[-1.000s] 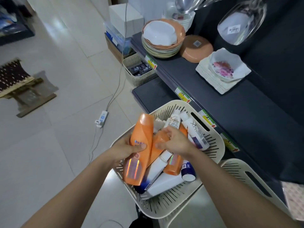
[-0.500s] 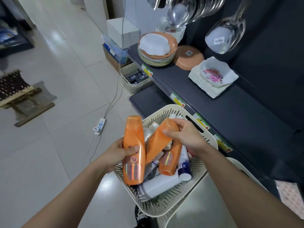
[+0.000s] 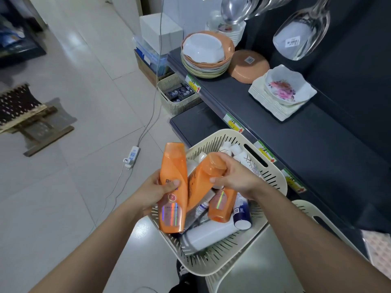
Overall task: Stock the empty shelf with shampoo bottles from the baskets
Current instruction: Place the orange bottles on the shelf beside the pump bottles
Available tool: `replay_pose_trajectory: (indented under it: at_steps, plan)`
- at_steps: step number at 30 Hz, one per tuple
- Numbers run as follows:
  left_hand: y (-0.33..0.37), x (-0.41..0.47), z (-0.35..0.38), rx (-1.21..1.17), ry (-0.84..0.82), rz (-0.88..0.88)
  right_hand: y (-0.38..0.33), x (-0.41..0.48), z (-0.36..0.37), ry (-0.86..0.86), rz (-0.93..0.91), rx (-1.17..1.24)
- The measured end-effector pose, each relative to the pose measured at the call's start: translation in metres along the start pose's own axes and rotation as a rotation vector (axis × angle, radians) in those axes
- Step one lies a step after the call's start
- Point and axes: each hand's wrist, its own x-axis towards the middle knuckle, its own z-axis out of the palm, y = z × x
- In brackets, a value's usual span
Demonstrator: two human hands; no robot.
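Overhead, the dark shelf [image 3: 317, 149] runs along the right side, its near stretch bare beyond the stacked bowls [image 3: 205, 58]; below it sits the cream slotted basket [image 3: 273, 178], with a second basket's rim [image 3: 313, 212] just beside it at lower right. Within the first basket lie mixed bottles: one white bottle [image 3: 209, 233] on its side at the bottom, a third orange bottle [image 3: 222, 206] leaning among them, and one dark blue-and-white bottle [image 3: 242, 212] touching it. Two orange shampoo bottles are lifted above the basket. The left hand [image 3: 154, 191] is wrapped firmly around the middle of the upright orange bottle [image 3: 173, 187], thumb across its label. The right hand [image 3: 234, 176] pinches the capped end of the tilted orange bottle [image 3: 203, 180] between thumb and fingers, palm partly open. Count: three orange bottles, two baskets in view; the white-capped bottles at the far rim are too crowded to count. Risk, as a judgement: the right hand's end-only pinch may let the tilted bottle swing or slip, and the two held bottles, nearly touching, may knock together on the way to the shelf.
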Motion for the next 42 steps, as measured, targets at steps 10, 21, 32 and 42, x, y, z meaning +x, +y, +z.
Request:
replay_pose_trajectory:
  at_steps: [10,21,32,42]
  plan:
    - [0.006,0.005,-0.002,0.112,0.087,0.043,0.013,0.012,0.020,0.256,-0.009,0.063]
    - [0.030,0.005,0.000,0.239,0.153,0.125,0.008,0.021,0.010,-0.045,0.016,0.080]
    - [0.036,0.003,-0.017,0.181,0.138,0.159,0.037,0.029,0.037,0.219,0.104,0.065]
    - [0.026,-0.002,-0.015,0.115,0.105,0.087,0.045,0.042,0.079,0.304,0.290,0.243]
